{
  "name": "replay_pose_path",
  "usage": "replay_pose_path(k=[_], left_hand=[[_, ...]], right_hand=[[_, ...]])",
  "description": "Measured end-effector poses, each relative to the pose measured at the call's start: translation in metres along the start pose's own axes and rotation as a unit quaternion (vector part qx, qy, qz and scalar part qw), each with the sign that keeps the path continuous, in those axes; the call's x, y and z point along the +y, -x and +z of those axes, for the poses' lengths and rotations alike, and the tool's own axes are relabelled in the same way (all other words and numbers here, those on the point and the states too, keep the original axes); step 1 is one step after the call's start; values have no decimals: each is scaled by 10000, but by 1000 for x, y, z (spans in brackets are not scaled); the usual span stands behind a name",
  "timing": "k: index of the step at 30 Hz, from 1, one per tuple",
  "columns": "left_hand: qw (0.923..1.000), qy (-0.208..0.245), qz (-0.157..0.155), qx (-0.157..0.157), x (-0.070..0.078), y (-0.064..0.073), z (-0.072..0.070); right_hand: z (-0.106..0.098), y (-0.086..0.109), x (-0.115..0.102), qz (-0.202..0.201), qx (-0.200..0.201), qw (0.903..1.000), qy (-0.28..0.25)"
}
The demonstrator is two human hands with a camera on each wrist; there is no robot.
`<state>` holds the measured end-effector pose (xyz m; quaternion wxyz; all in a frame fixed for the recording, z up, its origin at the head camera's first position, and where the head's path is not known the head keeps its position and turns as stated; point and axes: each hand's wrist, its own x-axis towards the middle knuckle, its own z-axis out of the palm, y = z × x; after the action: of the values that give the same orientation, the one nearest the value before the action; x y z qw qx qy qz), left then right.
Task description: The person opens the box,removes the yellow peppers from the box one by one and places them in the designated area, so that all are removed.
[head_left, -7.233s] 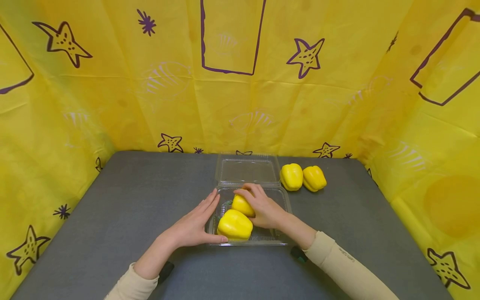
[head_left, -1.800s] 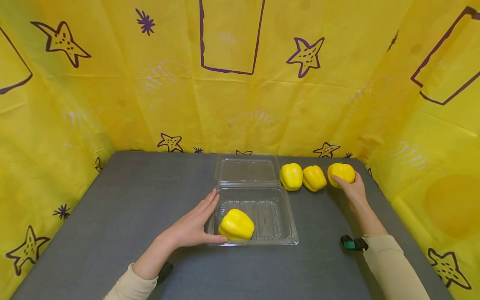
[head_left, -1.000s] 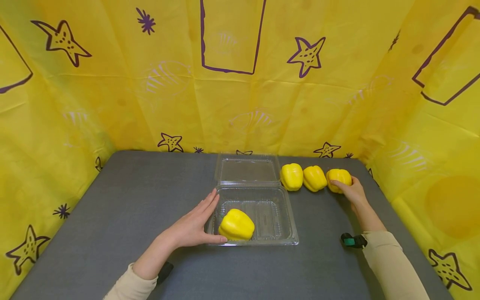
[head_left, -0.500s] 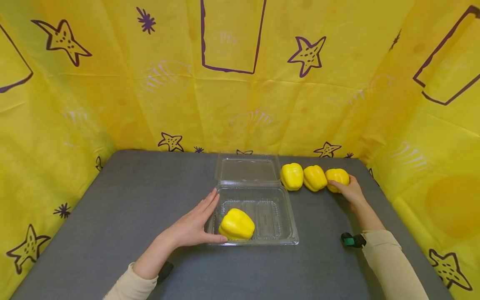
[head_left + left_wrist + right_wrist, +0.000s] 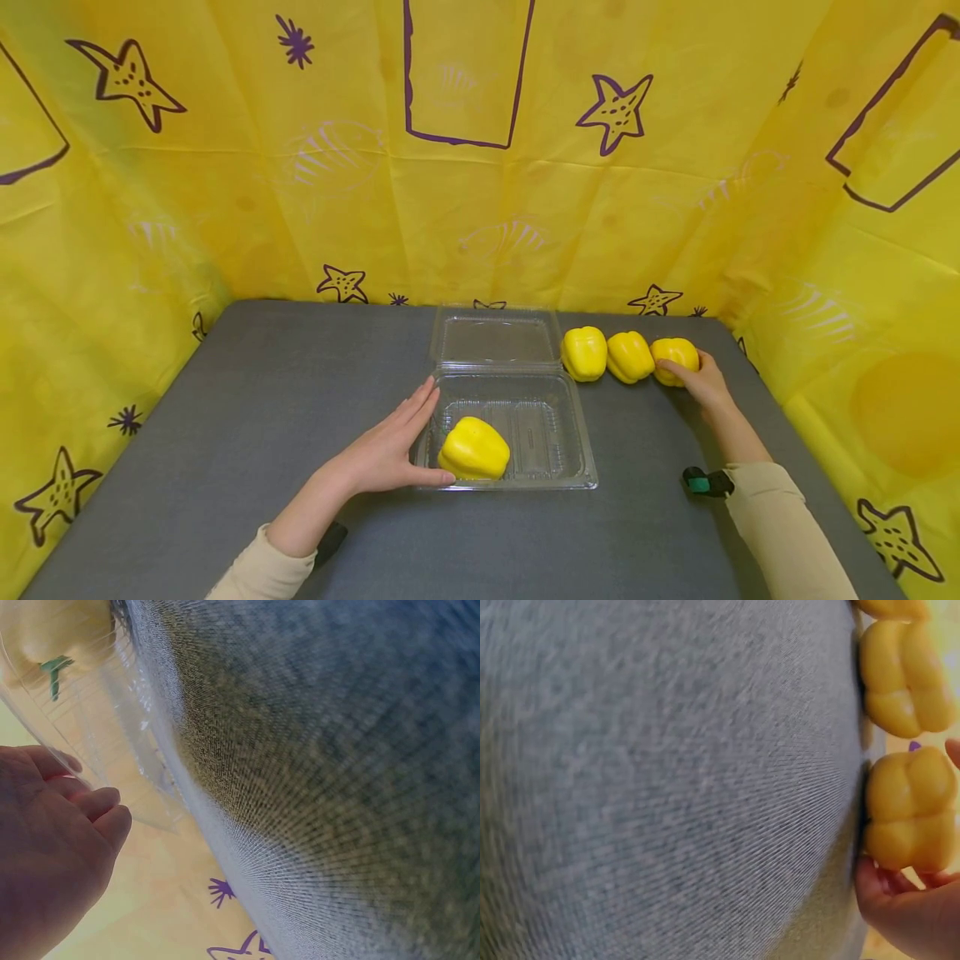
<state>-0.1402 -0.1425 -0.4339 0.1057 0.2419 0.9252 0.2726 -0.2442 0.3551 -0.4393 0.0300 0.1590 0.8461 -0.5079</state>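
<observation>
In the head view, my right hand point(image 5: 708, 385) holds a yellow bell pepper point(image 5: 674, 360) at the right end of a row on the table, thumb on its near side. The right wrist view shows this pepper point(image 5: 911, 808) sitting on the table surface. Two more yellow peppers, one in the middle point(image 5: 630, 357) and one at the left point(image 5: 583, 354), stand beside it. With fingers extended, my left hand point(image 5: 388, 446) rests along the left edge of a clear plastic clamshell container point(image 5: 588, 442). Inside its front left corner lies another yellow pepper point(image 5: 474, 450), green-stemmed in the left wrist view.
The container's clear lid point(image 5: 495, 340) is folded back flat behind the base, with the leftmost pepper of the row close to its right edge. A grey table point(image 5: 300, 367) lies beneath everything. Yellow printed cloth point(image 5: 480, 200) hangs behind and at both sides.
My right hand has carried one pepper out of the container to the row's right end, then lowered and slid it left against its neighbour. My left hand has stayed put.
</observation>
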Motion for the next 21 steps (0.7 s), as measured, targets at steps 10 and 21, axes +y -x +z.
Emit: replay_pose_path(k=[10, 21], left_hand=[[10000, 16, -39, -50, 1, 0, -1], [10000, 17, 10, -38, 1, 0, -1]], right_hand=[[3, 7, -11, -164, 790, 9943, -698], [7, 29, -30, -223, 1239, 9892, -754]])
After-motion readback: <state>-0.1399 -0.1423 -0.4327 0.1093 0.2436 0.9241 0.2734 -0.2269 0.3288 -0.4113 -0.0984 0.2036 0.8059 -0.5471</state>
